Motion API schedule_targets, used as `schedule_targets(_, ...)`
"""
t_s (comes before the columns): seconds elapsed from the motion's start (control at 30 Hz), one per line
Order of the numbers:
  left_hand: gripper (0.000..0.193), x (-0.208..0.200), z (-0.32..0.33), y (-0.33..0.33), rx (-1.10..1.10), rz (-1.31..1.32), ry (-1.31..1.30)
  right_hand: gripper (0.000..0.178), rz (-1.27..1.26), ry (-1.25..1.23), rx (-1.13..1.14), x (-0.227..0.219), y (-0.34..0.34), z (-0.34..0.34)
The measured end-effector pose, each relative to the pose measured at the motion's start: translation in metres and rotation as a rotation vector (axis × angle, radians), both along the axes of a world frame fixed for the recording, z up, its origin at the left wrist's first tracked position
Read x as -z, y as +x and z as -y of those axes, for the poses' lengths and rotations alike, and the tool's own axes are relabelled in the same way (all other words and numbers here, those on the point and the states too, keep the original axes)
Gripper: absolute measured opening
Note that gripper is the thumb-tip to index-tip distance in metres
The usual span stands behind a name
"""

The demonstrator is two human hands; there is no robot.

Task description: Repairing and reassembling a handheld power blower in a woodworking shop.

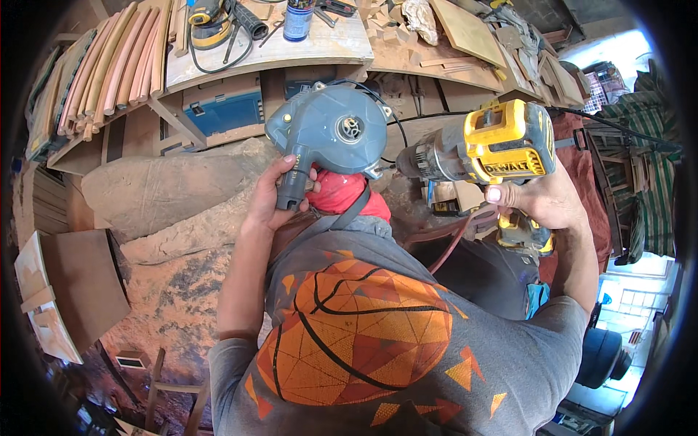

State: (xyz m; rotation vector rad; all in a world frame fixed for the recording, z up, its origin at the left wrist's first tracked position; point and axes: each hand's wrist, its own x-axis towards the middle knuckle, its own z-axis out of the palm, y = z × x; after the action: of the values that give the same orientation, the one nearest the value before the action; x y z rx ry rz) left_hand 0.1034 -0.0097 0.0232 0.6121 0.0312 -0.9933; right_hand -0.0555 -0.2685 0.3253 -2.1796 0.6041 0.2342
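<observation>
My left hand point(270, 190) is wrapped round the short black nozzle of a round blue-grey blower point(323, 131), which faces up with its vented hub and screw lugs showing. In my right hand point(542, 202) is a yellow and black cordless drill point(512, 142), gripped at the handle and pointing left. The drill's tip reaches a lug at the blower's lower right edge; whether it touches a screw there is too small to tell. Red cloth point(342, 195) shows below the blower, and a dark strap runs beside it.
A workbench point(320, 49) spans the far side, bearing a yellow sander point(211, 27), a blue spray can point(298, 20) and wood offcuts. Wooden strips point(116, 65) are stacked at far left. A blue toolbox point(225, 112) sits underneath. Black cable point(429, 115) runs behind the drill.
</observation>
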Motion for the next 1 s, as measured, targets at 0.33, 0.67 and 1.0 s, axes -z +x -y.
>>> schedule_targets(0.33,0.041,-0.001,0.005,0.0,-0.006,-0.016,-0.022,0.061,0.024,0.0,0.002,0.003,0.0,0.004)
schedule_targets(0.67,0.042,0.0,0.005,0.001,-0.004,-0.014,-0.021,0.059,0.031,0.021,0.065,0.003,-0.004,0.0)
schedule_targets(1.0,0.042,-0.004,0.006,-0.002,-0.025,-0.028,-0.025,0.056,-0.004,0.024,0.141,0.0,-0.011,0.0)
